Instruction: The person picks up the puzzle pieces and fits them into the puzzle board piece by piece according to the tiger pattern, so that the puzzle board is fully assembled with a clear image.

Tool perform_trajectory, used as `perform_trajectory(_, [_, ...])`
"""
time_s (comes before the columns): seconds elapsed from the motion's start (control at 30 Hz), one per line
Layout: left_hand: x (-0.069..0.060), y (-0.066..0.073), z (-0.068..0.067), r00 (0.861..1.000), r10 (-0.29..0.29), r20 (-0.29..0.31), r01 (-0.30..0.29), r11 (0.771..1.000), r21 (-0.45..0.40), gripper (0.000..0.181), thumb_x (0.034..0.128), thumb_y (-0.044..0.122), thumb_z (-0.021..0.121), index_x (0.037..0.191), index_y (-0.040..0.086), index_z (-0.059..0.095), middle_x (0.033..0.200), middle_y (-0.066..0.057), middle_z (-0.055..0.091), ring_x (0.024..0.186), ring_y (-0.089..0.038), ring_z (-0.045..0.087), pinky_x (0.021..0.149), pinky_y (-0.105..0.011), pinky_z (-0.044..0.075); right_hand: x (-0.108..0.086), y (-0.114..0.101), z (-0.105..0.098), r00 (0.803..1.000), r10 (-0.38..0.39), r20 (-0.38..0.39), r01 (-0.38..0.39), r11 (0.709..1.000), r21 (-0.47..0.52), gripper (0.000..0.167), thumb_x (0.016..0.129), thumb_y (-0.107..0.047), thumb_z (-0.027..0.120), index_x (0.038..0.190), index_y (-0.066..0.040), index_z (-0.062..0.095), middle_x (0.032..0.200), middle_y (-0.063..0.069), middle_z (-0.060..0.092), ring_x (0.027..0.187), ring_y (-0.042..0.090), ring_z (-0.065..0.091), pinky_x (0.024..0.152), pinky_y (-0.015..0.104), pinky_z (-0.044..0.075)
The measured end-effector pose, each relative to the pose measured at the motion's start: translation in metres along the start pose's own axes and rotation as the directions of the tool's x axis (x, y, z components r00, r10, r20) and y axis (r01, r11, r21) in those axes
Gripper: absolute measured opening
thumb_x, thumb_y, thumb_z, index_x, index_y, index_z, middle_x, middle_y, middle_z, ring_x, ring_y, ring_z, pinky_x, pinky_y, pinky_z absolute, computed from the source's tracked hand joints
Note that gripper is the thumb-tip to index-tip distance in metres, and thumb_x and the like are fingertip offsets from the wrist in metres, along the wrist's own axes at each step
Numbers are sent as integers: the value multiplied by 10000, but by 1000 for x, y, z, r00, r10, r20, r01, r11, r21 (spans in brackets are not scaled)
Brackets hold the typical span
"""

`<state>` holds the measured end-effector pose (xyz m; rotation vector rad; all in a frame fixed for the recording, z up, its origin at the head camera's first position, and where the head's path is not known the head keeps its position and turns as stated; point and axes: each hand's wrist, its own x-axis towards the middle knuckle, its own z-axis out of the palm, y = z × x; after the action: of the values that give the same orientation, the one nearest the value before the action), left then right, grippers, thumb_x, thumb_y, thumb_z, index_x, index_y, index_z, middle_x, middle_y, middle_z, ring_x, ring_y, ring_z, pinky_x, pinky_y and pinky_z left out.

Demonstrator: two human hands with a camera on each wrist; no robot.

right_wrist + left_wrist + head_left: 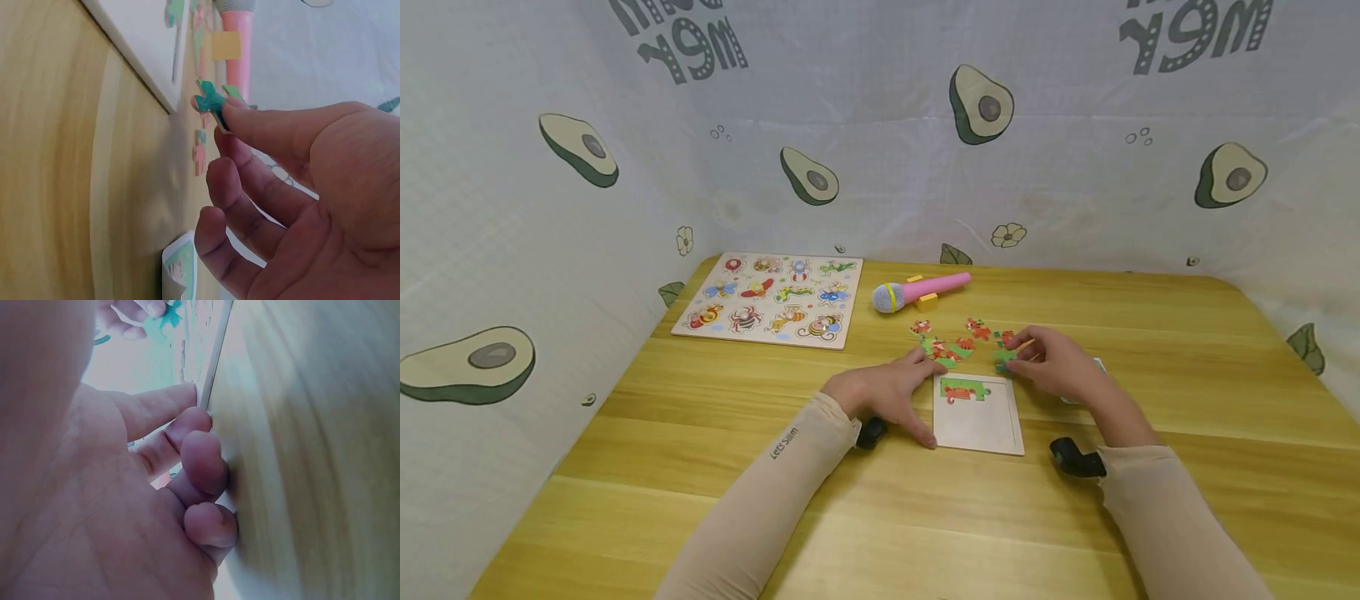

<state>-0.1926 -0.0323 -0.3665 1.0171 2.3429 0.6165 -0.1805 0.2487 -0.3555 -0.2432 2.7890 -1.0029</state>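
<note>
A pale puzzle tray [977, 429] lies on the table, with joined green and orange pieces [964, 390] in its upper left corner. My left hand [887, 392] rests along the tray's left side, thumb at the near corner and index finger toward the far one. In the left wrist view, fingertips [203, 462] touch the tabletop beside the tray edge. Above the tray's far right corner, my right hand [1056, 362] pinches a green puzzle piece [211, 100] between thumb and index finger. Several loose puzzle pieces [942, 352] lie beyond the tray.
A pink toy microphone [936, 287] rests on yellow blocks [927, 302] at the back. Farther left lies an insect peg board [767, 300]. A small printed card [178, 275] lies partly hidden behind the right hand. Avocado-print cloth [895, 192] hangs beyond the table.
</note>
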Motion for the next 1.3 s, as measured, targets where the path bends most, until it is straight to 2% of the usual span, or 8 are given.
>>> perform_trajectory(0.17, [0, 0, 0, 1000, 1, 3, -1, 1000, -8, 1052, 720, 462, 902, 1557, 159, 340, 1313, 18, 350, 1251, -124, 385, 1068, -270, 338, -11, 1, -4, 1000, 3, 6, -3, 998, 70, 357, 978, -175, 680, 1240, 48, 586, 1049, 182, 650, 870, 273, 608, 648, 362, 483])
perform_trajectory(0.47, [1, -3, 2, 1000, -6, -3, 6, 1000, -16, 1051, 721, 468, 900, 1557, 166, 339, 1338, 16, 337, 1272, -126, 373, 1087, -284, 326, -18, -7, 0, 989, 5, 148, -24, 992, 124, 309, 921, -161, 755, 1146, 21, 648, 952, 75, 708, 828, 211, 605, 640, 338, 478])
perform_trajectory(0.57, [1, -4, 3, 1000, -8, -1, 8, 1000, -8, 1049, 723, 482, 894, 1556, 168, 340, 1331, 20, 336, 1267, -124, 376, 1086, -284, 327, -17, -9, 3, 985, -6, 170, -15, 993, 120, 301, 916, -151, 759, 1136, 25, 652, 926, 59, 701, 802, 205, 598, 637, 336, 482])
perform_trajectory(0.83, [1, -4, 2, 1000, -10, 1, 11, 1000, -5, 1054, 724, 486, 892, 1563, 183, 330, 1355, 20, 329, 1288, -130, 364, 1092, -296, 325, -14, -8, 9, 988, -20, 156, 12, 999, 52, 270, 903, -157, 773, 1089, 8, 668, 906, 50, 665, 817, 215, 587, 691, 357, 485])
perform_trajectory(1.3, [1, -2, 2, 1000, -7, 0, 7, 1000, 4, 1068, 711, 504, 895, 1560, 176, 335, 1367, 15, 338, 1298, -136, 365, 1093, -305, 329, -17, -10, 14, 990, 11, 139, -6, 999, -38, 296, 900, -211, 777, 1089, -1, 689, 888, 52, 620, 797, 217, 551, 654, 345, 469])
